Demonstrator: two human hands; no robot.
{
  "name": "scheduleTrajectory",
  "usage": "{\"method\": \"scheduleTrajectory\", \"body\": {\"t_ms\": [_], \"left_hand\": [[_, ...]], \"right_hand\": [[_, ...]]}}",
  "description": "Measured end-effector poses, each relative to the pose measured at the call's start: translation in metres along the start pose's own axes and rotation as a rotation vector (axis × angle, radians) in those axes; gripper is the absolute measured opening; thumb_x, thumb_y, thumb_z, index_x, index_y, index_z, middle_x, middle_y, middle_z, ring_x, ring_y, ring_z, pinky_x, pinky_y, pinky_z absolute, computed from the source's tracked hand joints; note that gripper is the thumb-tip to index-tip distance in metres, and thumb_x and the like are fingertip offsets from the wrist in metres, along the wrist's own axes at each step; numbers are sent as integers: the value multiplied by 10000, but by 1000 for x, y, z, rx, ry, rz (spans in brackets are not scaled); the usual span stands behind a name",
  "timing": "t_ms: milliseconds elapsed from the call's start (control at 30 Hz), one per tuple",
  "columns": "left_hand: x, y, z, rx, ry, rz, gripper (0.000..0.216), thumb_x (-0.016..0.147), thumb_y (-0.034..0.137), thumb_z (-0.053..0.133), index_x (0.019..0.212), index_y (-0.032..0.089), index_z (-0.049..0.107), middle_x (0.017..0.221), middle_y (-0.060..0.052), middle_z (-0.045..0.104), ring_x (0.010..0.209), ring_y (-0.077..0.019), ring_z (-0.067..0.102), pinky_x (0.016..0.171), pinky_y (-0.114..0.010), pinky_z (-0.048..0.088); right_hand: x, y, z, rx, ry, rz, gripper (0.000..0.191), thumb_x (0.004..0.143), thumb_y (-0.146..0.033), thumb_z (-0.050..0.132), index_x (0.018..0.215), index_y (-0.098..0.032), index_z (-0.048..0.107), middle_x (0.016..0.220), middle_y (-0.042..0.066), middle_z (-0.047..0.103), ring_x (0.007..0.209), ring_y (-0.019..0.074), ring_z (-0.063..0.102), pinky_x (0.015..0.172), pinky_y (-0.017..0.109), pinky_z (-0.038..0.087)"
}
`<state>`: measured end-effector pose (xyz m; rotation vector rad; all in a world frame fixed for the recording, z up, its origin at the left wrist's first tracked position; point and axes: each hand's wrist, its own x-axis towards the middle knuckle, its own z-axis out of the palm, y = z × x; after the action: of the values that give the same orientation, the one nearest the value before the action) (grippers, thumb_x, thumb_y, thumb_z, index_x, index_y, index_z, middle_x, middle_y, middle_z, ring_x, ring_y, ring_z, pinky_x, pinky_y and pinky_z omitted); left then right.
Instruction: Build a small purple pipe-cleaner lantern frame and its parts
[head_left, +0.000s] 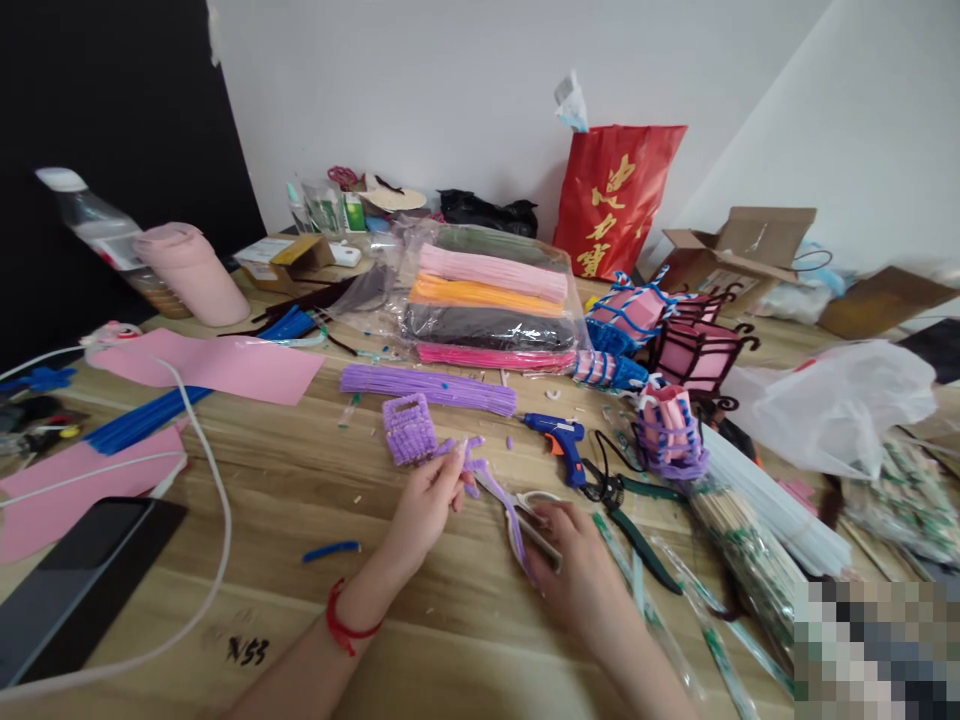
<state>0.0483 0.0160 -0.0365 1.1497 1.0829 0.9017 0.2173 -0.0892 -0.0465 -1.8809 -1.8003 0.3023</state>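
Observation:
My left hand (429, 497) is closed in a pinch on a short, bent purple pipe cleaner (471, 466). My right hand (583, 565) grips the scissors (553, 552), whose blades point toward my left fingertips and the pipe cleaner. A purple strand runs along the scissors' handle down to my right fingers; whether it joins the piece in my left hand, I cannot tell. Just beyond my left hand lies a square purple pipe-cleaner piece (409, 430) with a slot in its top. Behind it stretches a bundle of purple pipe cleaners (427, 388).
A blue glue gun (559, 440) and green-handled pliers (637, 535) lie right of centre. Several pipe-cleaner lanterns (670, 430) stand behind them. Bagged pipe cleaners (491, 300) lie at the back. A white cable (217, 500) loops past pink sheets (217, 365) and a phone (109, 535).

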Motion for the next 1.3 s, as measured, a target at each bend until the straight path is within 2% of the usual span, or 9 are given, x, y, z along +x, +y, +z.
{"method": "scheduleTrajectory", "body": {"t_ms": [133,333,500,700,833,933,1033,1167,1300], "left_hand": [[2,0,-4,-90,37,12,430,760,534,558,543,163,530,438,51,433,432,-81,377,454,-219,285],[5,4,-9,-354,76,-27,298,658,414,719,763,136,683,596,11,593,525,-77,468,475,-186,330],[5,12,-13,-729,29,-123,250,584,230,793,797,129,711,730,-28,654,570,-62,511,485,-163,364],[10,14,-24,-828,25,-149,229,577,129,783,793,105,711,741,-55,674,529,-41,489,468,-147,371],[11,13,-25,-732,138,-135,194,586,210,790,718,105,694,697,-51,673,524,-45,485,486,-150,384],[9,9,-19,-632,168,-117,233,601,299,779,699,112,680,667,-32,657,539,-54,486,507,-159,387],[5,5,-10,-605,155,-126,255,595,331,776,684,123,660,640,-4,625,551,-60,485,517,-163,382],[-2,0,2,-751,73,-268,234,607,249,784,728,127,625,627,23,575,517,-44,458,481,-148,366],[-5,-1,5,-979,-34,-408,132,739,166,685,746,134,556,581,56,470,431,-20,386,410,-133,330]], "right_hand": [[-2,1,15,-54,-14,50,310,743,-142,543,1051,-164,523,1006,110,573,933,246,583,815,384,502],[4,-1,11,-146,-26,136,311,708,-140,542,1015,-139,488,1021,148,534,946,263,560,834,380,468],[10,2,-4,-130,-259,293,262,672,-176,564,928,-148,516,871,112,609,815,250,587,745,347,457],[13,9,-33,83,-495,356,141,748,-304,549,782,-175,595,747,40,641,687,192,571,613,276,398],[5,2,-33,580,-629,395,240,784,-402,563,782,-170,621,728,20,641,670,165,569,591,252,402],[-7,-10,-13,999,-535,463,314,696,-439,686,827,-179,570,777,32,651,739,179,608,683,280,450],[-17,-23,9,1122,-428,497,422,613,-401,763,889,-192,521,708,5,611,641,167,593,603,280,467],[-18,-33,18,900,-181,377,430,579,-337,771,900,-200,520,715,-18,570,642,166,558,587,263,453],[-19,-32,13,545,-84,290,470,591,-315,740,984,-218,500,808,18,634,704,215,580,681,329,464]]}}
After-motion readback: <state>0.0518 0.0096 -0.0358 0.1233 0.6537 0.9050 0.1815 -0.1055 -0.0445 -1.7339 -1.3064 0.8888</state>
